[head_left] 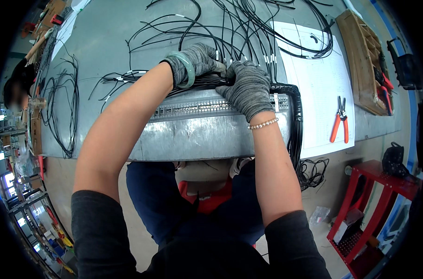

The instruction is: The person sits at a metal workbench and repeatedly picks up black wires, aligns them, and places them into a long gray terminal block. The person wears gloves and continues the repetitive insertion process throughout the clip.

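1. Wire bundle point(206, 83): a thick sheaf of thin black insulated wires lies along the far edge of a long terminal-block strip point(197, 108) on the grey bench point(104, 46), under both gloved hands.
2. Handling, as a judgement: the bundle looks light and limp, springy enough to fan apart when released. Its smooth insulation is probably slippery, so the knit gloves help. Best taken where the wires run packed together, not by the loose ends with white markers.
3. The left hand point(197, 63), in a speckled grey knit glove with a pale green bangle at the wrist, has its grip curled closed over the bundle.
4. The right hand point(249, 88), gloved alike with a bead bracelet, presses fingers down on the same bundle; its grip looks closed too, though the fingertips are hidden.
5. At the right the wires enter black spiral wrap point(296, 116), stiffer and ribbed, bending off the bench edge.
6. The strip's galvanised metal panel point(197, 137) looks rigid and heavy. Orange-handled pliers point(340, 122) lie on a white paper sheet point(320, 79).
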A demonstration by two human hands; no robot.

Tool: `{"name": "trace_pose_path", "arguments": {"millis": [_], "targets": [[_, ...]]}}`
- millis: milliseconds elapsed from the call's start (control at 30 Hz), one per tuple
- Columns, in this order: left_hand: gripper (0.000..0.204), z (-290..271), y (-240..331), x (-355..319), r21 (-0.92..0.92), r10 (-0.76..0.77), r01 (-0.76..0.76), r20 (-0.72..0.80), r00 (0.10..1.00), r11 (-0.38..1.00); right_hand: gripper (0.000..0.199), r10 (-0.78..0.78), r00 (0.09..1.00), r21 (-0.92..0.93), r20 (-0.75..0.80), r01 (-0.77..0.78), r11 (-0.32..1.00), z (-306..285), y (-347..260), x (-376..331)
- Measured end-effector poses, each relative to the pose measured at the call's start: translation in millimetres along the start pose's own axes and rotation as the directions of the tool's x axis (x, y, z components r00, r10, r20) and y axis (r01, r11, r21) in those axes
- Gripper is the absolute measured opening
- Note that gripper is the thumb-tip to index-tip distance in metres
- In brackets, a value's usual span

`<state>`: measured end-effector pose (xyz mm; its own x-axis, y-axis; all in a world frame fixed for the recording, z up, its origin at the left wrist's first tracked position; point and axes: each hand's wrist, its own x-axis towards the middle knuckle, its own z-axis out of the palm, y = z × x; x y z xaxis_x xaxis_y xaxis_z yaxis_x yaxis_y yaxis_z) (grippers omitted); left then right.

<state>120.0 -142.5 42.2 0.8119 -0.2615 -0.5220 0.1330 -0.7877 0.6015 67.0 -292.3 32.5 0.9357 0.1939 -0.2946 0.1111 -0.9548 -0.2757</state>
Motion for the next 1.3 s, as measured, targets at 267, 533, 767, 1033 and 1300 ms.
{"name": "trace_pose_path", "arguments": {"millis": [267, 533, 767, 1033, 1300], "targets": [[0.019, 11.9, -4.9, 7.4, -0.249, 0.074, -0.088, -0.062, 0.995, 0.965, 0.053, -0.029, 1.000, 0.115, 0.003, 0.029, 0.993, 7.2, 6.6, 7.6], [0.021, 18.3, -12.8, 4.8, -0.015, 0.165, -0.167, -0.100, 0.981, 0.986, 0.047, -0.095, 0.993, 0.217, 0.073, 0.077, 0.973, 8.0, 19.5, 9.6], [0.026, 33.3, -12.3, 4.9, 0.149, 0.248, -0.220, -0.212, 0.945, 0.964, 0.052, -0.047, 0.998, 0.236, 0.042, 0.036, 0.971, 10.1, 13.9, 14.5], [0.028, 35.5, -9.3, -11.7, 0.205, 0.313, -0.272, -0.210, 0.926, 0.940, 0.057, -0.005, 0.995, 0.273, 0.104, -0.024, 0.962, 14.1, 17.9, 20.3], [0.028, 31.6, -18.9, -12.1, 0.187, 0.256, -0.217, -0.216, 0.942, 0.958, 0.033, 0.052, 0.970, 0.579, -0.236, 0.097, 0.809, 0.4, 21.0, 12.7]]}}
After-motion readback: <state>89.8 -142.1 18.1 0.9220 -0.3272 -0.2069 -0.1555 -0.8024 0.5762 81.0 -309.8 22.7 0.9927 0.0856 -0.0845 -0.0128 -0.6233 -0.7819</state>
